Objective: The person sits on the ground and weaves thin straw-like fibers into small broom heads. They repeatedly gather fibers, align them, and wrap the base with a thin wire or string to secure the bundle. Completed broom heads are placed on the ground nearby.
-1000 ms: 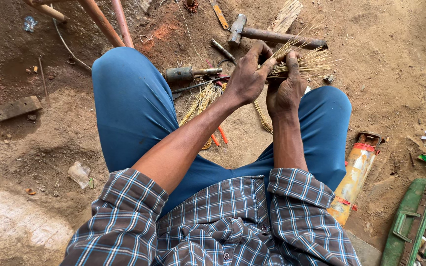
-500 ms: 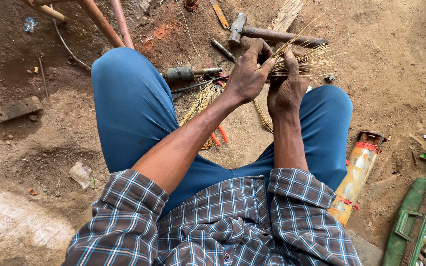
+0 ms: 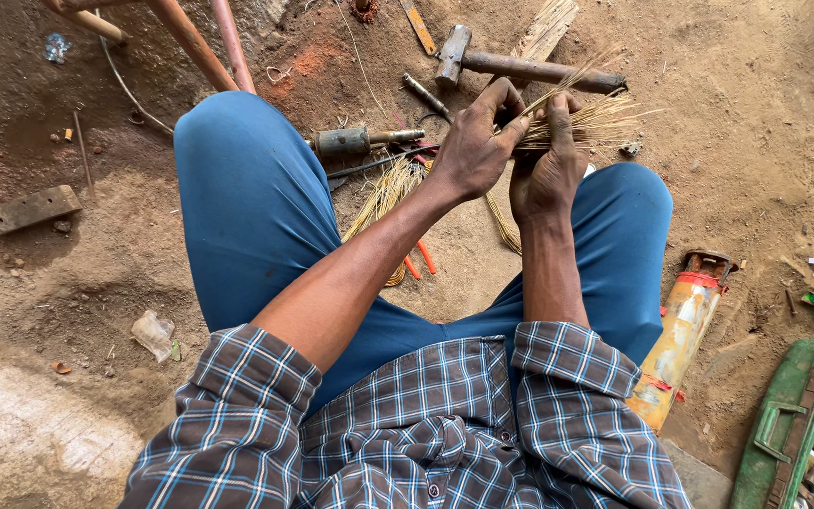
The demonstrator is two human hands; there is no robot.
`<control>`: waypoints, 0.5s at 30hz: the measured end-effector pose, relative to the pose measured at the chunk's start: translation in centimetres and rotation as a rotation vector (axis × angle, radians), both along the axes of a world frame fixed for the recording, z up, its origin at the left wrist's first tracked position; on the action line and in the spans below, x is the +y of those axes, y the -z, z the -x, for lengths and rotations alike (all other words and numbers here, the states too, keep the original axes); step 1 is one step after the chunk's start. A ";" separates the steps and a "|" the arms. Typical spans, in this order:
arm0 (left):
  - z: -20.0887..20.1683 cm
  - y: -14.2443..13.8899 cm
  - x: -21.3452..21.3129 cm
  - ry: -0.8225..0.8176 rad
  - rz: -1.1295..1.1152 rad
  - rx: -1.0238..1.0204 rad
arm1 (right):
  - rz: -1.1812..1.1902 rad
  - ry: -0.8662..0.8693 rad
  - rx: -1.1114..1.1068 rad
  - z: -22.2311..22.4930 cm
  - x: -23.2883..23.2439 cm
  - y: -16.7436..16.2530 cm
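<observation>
Ground: bare dirt floor under everything; no worktop here.
Person: seated, knees apart in blue trousers, checked shirt sleeves rolled to the elbow.
Step in hand: judged as gathering and evening up a bundle of straw; both hands meet on it between the knees, above the ground.
Left hand: grip clenched on the near end of the straw bundle, fingers curled over the top, one fingertip raised.
Right hand: grip clenched around the same bundle from below, touching the left hand; the loose straw tips fan out away from it.
Next move calls for: probably a tight, steady hold by one hand while the other squares or binds the stalks; stray stalks sticking up would need tucking in first.
Loose straw: a second heap on the ground just below and inward of the grip, between the legs.
Hammer: lies on the dirt just beyond the grip, head towards the left knee.
Yellow canister: well behind the grip, beside the right thigh, lying on its side.
Green box: farther out than the canister, holding tools.
Metal cylinder: near the left knee, beside the grip.
In the way: nothing lies between the hands; hammer and cylinder crowd the ground beyond.
</observation>
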State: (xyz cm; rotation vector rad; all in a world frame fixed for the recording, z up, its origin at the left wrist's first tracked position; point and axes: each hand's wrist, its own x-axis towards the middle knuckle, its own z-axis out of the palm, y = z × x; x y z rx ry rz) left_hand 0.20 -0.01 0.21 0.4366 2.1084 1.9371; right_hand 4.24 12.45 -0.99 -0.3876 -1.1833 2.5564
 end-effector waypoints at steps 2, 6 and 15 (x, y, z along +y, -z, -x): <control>0.0 -0.1 -0.1 0.002 0.001 -0.002 | 0.015 0.012 0.006 0.1 0.1 0.3; -0.1 -0.2 -0.1 -0.017 -0.043 -0.010 | 0.034 -0.003 -0.003 -0.1 0.4 0.4; 0.0 0.1 0.0 -0.031 -0.047 -0.006 | 0.012 -0.019 -0.021 -0.4 0.1 -0.4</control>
